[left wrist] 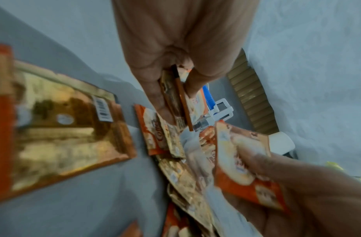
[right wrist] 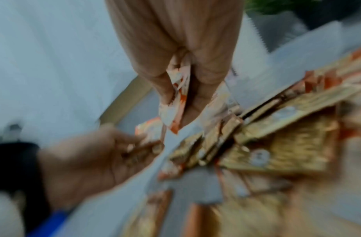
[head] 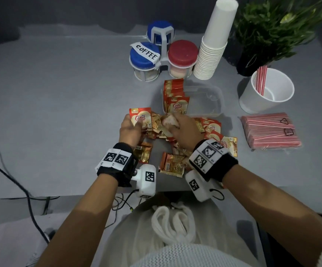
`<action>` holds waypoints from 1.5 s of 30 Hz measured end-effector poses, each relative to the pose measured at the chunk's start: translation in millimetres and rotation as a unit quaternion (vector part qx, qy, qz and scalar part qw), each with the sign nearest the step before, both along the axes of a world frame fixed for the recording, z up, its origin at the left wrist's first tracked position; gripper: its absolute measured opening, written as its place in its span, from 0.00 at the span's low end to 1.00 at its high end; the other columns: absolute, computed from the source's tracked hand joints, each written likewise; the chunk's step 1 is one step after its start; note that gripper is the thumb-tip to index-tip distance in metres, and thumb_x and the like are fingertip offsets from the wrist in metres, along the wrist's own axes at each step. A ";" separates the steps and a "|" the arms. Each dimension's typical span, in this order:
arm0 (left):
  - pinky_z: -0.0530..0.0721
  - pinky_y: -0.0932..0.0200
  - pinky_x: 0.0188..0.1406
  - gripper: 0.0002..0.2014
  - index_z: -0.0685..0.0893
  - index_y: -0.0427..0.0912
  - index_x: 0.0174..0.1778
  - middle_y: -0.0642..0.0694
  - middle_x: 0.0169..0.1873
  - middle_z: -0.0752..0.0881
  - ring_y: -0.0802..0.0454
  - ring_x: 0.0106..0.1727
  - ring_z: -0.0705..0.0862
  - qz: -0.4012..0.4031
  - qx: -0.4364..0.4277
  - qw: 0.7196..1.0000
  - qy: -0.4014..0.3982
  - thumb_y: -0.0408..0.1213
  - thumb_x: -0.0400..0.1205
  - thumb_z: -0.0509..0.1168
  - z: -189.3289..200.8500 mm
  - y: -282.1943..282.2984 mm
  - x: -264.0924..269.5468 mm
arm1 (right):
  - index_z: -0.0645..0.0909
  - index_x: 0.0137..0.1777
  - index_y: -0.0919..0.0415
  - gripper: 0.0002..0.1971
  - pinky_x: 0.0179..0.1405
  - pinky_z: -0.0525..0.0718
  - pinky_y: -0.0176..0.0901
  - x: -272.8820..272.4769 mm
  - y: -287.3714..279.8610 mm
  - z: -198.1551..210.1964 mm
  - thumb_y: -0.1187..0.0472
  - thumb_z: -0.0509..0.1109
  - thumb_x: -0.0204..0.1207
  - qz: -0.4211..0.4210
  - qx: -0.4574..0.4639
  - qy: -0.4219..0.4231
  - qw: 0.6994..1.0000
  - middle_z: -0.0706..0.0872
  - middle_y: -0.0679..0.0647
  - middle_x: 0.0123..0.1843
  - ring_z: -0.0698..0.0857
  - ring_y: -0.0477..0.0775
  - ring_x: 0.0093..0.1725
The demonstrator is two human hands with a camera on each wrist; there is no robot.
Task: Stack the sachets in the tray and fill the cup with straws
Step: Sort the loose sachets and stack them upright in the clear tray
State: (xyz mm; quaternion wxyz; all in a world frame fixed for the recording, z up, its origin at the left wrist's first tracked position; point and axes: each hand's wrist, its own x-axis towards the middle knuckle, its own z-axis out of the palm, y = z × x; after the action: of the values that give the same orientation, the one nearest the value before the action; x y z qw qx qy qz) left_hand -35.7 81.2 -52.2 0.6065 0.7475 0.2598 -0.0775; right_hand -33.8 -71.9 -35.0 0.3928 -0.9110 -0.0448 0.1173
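Note:
Orange and gold creamer sachets lie scattered on the grey table before me. My left hand pinches a small bunch of sachets upright; the left wrist view shows its fingers clamped on their edges. My right hand grips another sachet over the pile, seen blurred between the fingers in the right wrist view. Behind the pile stands the clear plastic tray with a row of sachets stacked at its left end. A white cup at the right holds a few red-striped straws.
A wrapped pack of red-striped straws lies right of the pile. Behind the tray stand a jar rack labelled COFFEE and a tall stack of paper cups. A potted plant fills the back right. Cables hang at the left.

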 end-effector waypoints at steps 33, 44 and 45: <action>0.76 0.41 0.69 0.17 0.71 0.39 0.69 0.40 0.65 0.81 0.42 0.66 0.79 -0.124 -0.031 0.990 -0.054 0.34 0.83 0.59 24.1 -98.1 69.6 | 0.76 0.49 0.64 0.07 0.18 0.79 0.32 67.9 -87.3 25.1 0.74 0.65 0.75 -0.238 0.382 0.184 0.874 0.83 0.57 0.36 0.82 0.43 0.19; 0.67 0.50 0.76 0.26 0.64 0.39 0.76 0.47 0.71 0.73 0.48 0.73 0.72 -0.178 -0.048 0.982 -0.043 0.47 0.84 0.57 36.1 -106.7 67.2 | 0.72 0.45 0.64 0.13 0.15 0.75 0.28 85.1 -93.2 28.1 0.77 0.72 0.69 -0.167 0.237 0.135 0.947 0.78 0.57 0.29 0.77 0.39 0.14; 0.69 0.55 0.73 0.23 0.64 0.38 0.75 0.50 0.66 0.74 0.51 0.71 0.73 -0.183 -0.039 0.981 -0.047 0.42 0.85 0.57 35.5 -107.9 67.1 | 0.71 0.45 0.63 0.15 0.15 0.76 0.29 85.0 -90.4 27.2 0.77 0.73 0.68 -0.175 0.243 0.127 0.946 0.77 0.57 0.29 0.77 0.39 0.14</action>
State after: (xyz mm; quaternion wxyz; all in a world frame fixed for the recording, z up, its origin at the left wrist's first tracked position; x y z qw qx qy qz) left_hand 31.4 -26.7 -16.8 0.6225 0.7607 0.0865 -0.1624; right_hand 51.3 -162.3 -7.8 0.6188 -0.7591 0.1387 0.1467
